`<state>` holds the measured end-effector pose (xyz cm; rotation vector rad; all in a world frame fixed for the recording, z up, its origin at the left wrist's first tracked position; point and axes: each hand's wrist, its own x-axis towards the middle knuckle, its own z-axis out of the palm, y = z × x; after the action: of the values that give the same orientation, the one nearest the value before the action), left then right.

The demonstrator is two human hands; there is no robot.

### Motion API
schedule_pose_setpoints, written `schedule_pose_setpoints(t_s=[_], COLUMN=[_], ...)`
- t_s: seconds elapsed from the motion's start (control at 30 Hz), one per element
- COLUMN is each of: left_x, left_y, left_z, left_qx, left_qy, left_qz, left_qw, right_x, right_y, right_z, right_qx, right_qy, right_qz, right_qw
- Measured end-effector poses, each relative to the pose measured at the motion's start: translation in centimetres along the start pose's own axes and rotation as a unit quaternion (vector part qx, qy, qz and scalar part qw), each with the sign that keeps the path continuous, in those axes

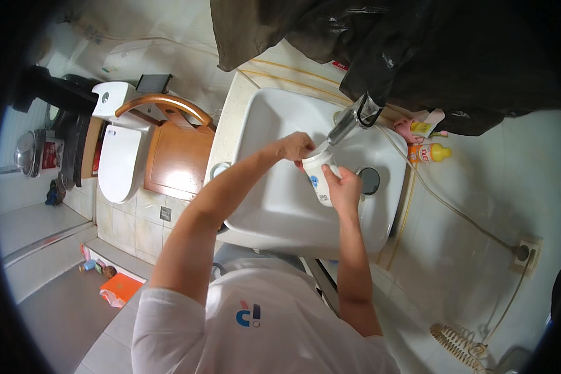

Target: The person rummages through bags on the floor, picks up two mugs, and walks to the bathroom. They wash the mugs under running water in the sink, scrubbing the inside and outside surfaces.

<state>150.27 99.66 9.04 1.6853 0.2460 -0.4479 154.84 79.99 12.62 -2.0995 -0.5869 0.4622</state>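
My right hand (pixel 345 187) is wrapped round a white plastic bottle (pixel 318 184) with a small blue label, tilted over the sink. Its open top faces up toward the tap. My left hand (pixel 297 146) is at the bottle's mouth with its fingers curled in; what they hold, if anything, is hidden. A chrome tap (pixel 349 123) hangs just above and to the right of the bottle. A pale streak, looking like running water, drops from its spout to the mouth. The white sink (pixel 269 193) lies beneath both hands.
A dark round drain (pixel 369 181) shows right of the bottle. An orange bottle with a yellow cap (pixel 431 153) and a pink cup (pixel 407 129) are by the sink's right edge. Dark plastic sheeting (pixel 430 68) hangs above. A cord (pixel 442 210) runs to a wall socket. A toilet (pixel 123 163) stands left.
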Motion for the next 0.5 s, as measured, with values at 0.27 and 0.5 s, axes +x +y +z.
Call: schedule_pose_setpoints(t_s=[0.27, 0.5], left_x=[-2.9, 0.1], left_y=[-2.1, -1.0], left_z=[6.3, 5.1], left_qx=[-0.038, 0.014], left_qy=[0.365, 0.147], left_qz=[0.088, -0.035], left_qw=[0.926, 0.988], right_x=[-1.5, -2.1], right_y=[-0.7, -0.8], right_z=[1.6, 2.5], right_qx=[-0.050, 0.054], right_qy=[0.045, 0.022], right_qz=[-0.001, 0.080], right_qw=[0.998, 0.995])
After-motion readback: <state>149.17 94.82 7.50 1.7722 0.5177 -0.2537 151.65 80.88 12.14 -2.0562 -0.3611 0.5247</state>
